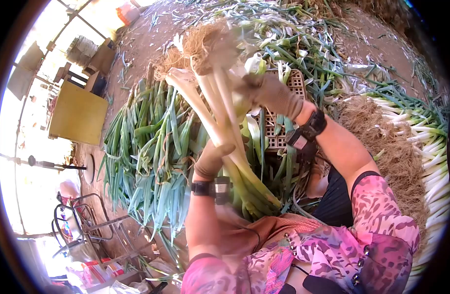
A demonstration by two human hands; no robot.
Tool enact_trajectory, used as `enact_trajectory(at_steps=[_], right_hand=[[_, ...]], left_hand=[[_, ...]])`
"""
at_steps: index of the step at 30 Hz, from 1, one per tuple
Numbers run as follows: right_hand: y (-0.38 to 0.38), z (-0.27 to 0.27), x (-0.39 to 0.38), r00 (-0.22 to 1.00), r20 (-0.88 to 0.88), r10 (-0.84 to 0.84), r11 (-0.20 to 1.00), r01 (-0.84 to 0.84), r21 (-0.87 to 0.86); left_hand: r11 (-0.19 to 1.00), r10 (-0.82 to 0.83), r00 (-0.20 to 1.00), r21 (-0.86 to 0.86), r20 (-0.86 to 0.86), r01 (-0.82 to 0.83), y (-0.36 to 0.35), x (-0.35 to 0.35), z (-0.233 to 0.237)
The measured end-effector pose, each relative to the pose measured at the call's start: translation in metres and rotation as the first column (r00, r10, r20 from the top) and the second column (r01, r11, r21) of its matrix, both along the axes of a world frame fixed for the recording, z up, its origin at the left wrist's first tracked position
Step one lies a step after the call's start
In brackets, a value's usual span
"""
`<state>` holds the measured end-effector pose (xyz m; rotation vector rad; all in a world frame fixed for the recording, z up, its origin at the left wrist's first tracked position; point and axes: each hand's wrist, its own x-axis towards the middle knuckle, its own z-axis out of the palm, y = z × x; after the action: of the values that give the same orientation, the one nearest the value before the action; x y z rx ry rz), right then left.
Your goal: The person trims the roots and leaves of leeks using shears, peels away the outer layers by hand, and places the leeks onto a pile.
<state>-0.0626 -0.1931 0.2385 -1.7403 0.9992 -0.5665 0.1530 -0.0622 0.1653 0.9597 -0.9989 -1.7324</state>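
Note:
Several thick leeks point(208, 115) with bushy brown roots point(203, 44) at their upper ends lean across the middle of the view. My gloved left hand point(214, 158) is wrapped round their pale stalks at mid-length. To the right of the roots, my gloved right hand point(269, 90) is raised above a crate; its fingers are smeared by motion, and whether they hold anything is unclear. The green lower ends of the leeks rest near my lap.
A plastic crate point(296, 83) stands behind my right hand. Piled leeks point(156, 142) lie at left, a long row of rooted leeks point(396, 127) at right. Leaf scraps point(303, 49) cover ground ahead. A yellow board point(78, 112) and metal-framed chair point(83, 215) stand at left.

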Motion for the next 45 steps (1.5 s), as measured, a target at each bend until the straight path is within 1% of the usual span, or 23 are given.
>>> enact_trajectory(at_steps=[2, 5, 7, 9, 11, 12, 14, 15, 18, 19, 22, 24, 26, 27, 29, 30, 32, 34, 37, 39, 41, 43, 45], right_hand=[[-0.042, -0.017, -0.021, 0.918, 0.381, -0.113, 0.958, 0.202, -0.204], [-0.081, 0.005, -0.049, 0.993, 0.067, -0.094, 0.874, 0.115, -0.472], [-0.078, -0.005, -0.031, 0.996, -0.048, 0.07, 0.656, -0.082, -0.751], [-0.06, -0.003, -0.032, 0.99, -0.037, 0.137, 0.765, -0.13, -0.631], [-0.066, -0.004, -0.034, 0.965, -0.004, 0.263, 0.609, -0.17, -0.775], [-0.073, 0.0, -0.038, 0.933, -0.16, 0.322, 0.343, -0.273, -0.899], [-0.083, -0.004, -0.044, 0.825, -0.147, 0.546, 0.376, -0.398, -0.837], [-0.072, 0.013, -0.037, 0.743, 0.098, 0.662, 0.627, -0.478, -0.615], [-0.039, 0.027, -0.014, 0.653, 0.342, 0.676, 0.728, -0.519, -0.447], [-0.04, 0.019, -0.004, 0.696, 0.192, 0.692, 0.637, -0.462, -0.617], [-0.02, 0.022, -0.005, 0.735, 0.292, 0.612, 0.79, -0.586, -0.179], [-0.056, 0.005, -0.018, 0.83, -0.18, 0.529, 0.636, -0.527, -0.564], [-0.129, 0.021, -0.061, 0.862, -0.5, 0.077, 0.318, -0.497, -0.807], [-0.162, 0.034, -0.085, 0.854, -0.506, -0.12, 0.271, -0.463, -0.844], [-0.176, 0.085, -0.128, 0.939, -0.243, -0.244, 0.639, -0.033, -0.768], [-0.183, 0.112, -0.148, 0.936, -0.073, -0.344, 0.726, 0.216, -0.653], [-0.178, 0.138, -0.156, 0.957, -0.2, -0.21, 0.456, -0.085, -0.886], [-0.161, 0.155, -0.157, 0.917, -0.376, -0.133, 0.09, -0.367, -0.926], [-0.099, 0.111, -0.093, 0.915, -0.186, 0.357, 0.5, -0.355, -0.79], [-0.027, 0.079, -0.043, 0.907, -0.167, 0.386, 0.777, -0.417, -0.472], [-0.02, 0.036, -0.022, 0.864, -0.315, 0.392, 0.672, -0.503, -0.544], [-0.028, 0.009, -0.012, 0.895, -0.317, 0.314, 0.757, -0.438, -0.485], [-0.054, 0.019, -0.024, 0.913, -0.39, 0.123, 0.556, -0.389, -0.734]], left_hand=[[1.0, 0.029, 0.999, 0.001, -0.026, -0.029, 0.007, -0.004, 0.005], [0.993, -0.104, 0.992, 0.047, -0.066, 0.107, 0.007, -0.004, 0.006], [0.983, -0.167, 0.981, 0.055, -0.098, 0.173, 0.006, -0.005, 0.0], [0.976, -0.186, 0.972, 0.088, -0.143, 0.2, 0.008, -0.007, -0.001], [0.969, -0.209, 0.96, 0.091, -0.184, 0.229, 0.009, -0.006, -0.007], [0.965, -0.223, 0.954, 0.091, -0.202, 0.244, 0.01, -0.004, -0.006], [0.962, -0.234, 0.944, 0.084, -0.234, 0.259, 0.014, -0.006, -0.003], [0.954, -0.273, 0.929, 0.057, -0.25, 0.296, 0.013, -0.005, -0.007], [0.937, -0.322, 0.892, 0.028, -0.317, 0.348, 0.017, -0.007, -0.011], [0.94, -0.312, 0.892, 0.028, -0.326, 0.34, 0.018, -0.006, -0.014], [0.945, -0.305, 0.9, 0.016, -0.312, 0.326, 0.017, 0.001, 0.0], [0.951, -0.28, 0.908, 0.038, -0.311, 0.307, 0.015, 0.004, 0.006], [0.954, -0.231, 0.915, 0.107, -0.332, 0.279, 0.016, 0.005, 0.002], [0.956, -0.251, 0.936, 0.092, -0.246, 0.28, 0.015, 0.006, 0.003], [0.963, -0.211, 0.955, 0.124, -0.208, 0.24, 0.017, 0.006, -0.009], [0.966, -0.193, 0.962, 0.135, -0.191, 0.22, 0.018, 0.003, -0.013], [0.963, -0.15, 0.954, 0.179, -0.261, 0.201, 0.019, 0.005, -0.012], [0.958, -0.125, 0.96, 0.221, -0.252, 0.183, 0.014, 0.003, -0.014], [0.964, -0.136, 0.973, 0.2, -0.186, 0.173, 0.006, -0.011, -0.013], [0.984, -0.162, 0.98, 0.06, -0.115, 0.17, 0.005, -0.022, -0.01], [0.969, -0.243, 0.969, -0.045, 0.047, 0.245, 0.001, -0.023, -0.024], [0.957, -0.285, 0.957, -0.037, 0.052, 0.287, 0.0, -0.021, -0.032], [0.97, -0.219, 0.973, 0.095, -0.071, 0.225, 0.007, -0.02, -0.018]])
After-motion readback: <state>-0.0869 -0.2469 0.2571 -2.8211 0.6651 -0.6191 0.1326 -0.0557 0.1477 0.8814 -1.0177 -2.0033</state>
